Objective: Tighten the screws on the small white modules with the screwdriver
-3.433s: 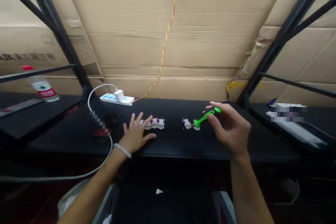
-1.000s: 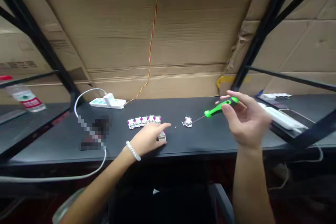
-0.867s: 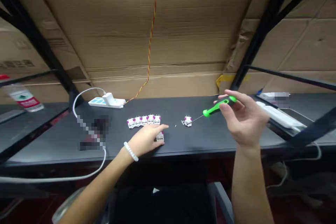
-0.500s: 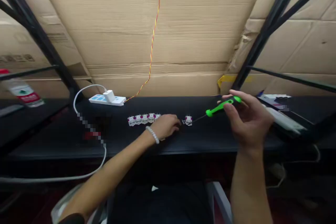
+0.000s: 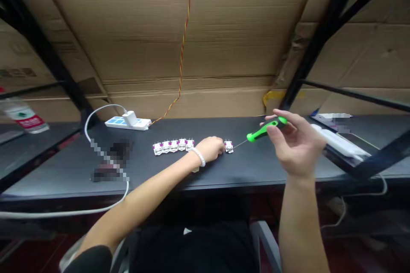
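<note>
My right hand is closed round the handle of a green screwdriver, held above the black table with its thin shaft pointing left and down at a single small white and purple part. My left hand lies curled on the table, fingertips against the left side of that part; whether it grips it is hidden. A row of several similar white and purple parts sits just left of my left wrist, which wears a white bead bracelet.
A white power strip with a plugged charger and white cable lies at the back left. A red-yellow twisted wire hangs down the cardboard wall. A water bottle lies far left. White flat items rest at right. Black frame bars cross both sides.
My left hand left the part near the table's front edge and slid right to the single part by the screwdriver tip. My right hand and screwdriver stayed nearly still.
</note>
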The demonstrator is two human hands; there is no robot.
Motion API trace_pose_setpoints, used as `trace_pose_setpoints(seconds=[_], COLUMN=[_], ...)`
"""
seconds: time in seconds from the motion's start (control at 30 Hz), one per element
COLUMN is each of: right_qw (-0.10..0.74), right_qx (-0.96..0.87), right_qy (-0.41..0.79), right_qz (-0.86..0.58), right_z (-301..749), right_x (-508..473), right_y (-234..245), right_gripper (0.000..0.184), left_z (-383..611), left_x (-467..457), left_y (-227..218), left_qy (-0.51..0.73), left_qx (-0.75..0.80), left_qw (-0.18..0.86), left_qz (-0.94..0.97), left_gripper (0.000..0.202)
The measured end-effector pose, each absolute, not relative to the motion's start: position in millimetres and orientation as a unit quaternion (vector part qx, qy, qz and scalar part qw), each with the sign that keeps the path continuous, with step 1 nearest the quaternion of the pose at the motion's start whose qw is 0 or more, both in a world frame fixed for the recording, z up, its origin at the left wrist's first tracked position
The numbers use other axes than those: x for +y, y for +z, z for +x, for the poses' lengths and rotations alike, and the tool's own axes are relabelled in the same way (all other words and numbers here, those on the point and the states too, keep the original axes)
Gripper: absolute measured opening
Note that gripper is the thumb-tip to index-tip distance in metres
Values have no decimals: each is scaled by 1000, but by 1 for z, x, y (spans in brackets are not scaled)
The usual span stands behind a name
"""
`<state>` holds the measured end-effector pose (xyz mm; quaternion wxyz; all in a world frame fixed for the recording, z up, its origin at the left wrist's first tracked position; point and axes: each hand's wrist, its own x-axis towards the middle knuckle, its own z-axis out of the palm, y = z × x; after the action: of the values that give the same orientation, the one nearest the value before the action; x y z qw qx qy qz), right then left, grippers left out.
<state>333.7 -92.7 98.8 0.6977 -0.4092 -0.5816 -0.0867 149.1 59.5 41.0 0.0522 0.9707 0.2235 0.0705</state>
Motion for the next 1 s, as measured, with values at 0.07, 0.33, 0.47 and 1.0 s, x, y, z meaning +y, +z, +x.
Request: trace_pose_setpoints(seconds=[0.07, 0.33, 0.47, 1.0], right_qw=[696, 694, 691, 687], right_qx=[-584, -587, -588, -588], right_qy=[-87, -84, -86, -92], right_qz=[-409, -409, -411, -417], right_z=[334, 332, 331, 332], right_x=[-93, -94, -94, -95], right_y=[99, 100, 100, 101], right_gripper=[36, 37, 38, 35], left_z=[146, 141, 146, 144], left_x=[60, 63, 64, 55], left_y=[41, 46, 47, 48], left_qy=[75, 80, 57, 25], left_qx=[220, 196, 164, 145], left_qw=[53, 51, 47, 3], left_qz=[971, 976, 984, 989], left_gripper=[29, 36, 35, 33])
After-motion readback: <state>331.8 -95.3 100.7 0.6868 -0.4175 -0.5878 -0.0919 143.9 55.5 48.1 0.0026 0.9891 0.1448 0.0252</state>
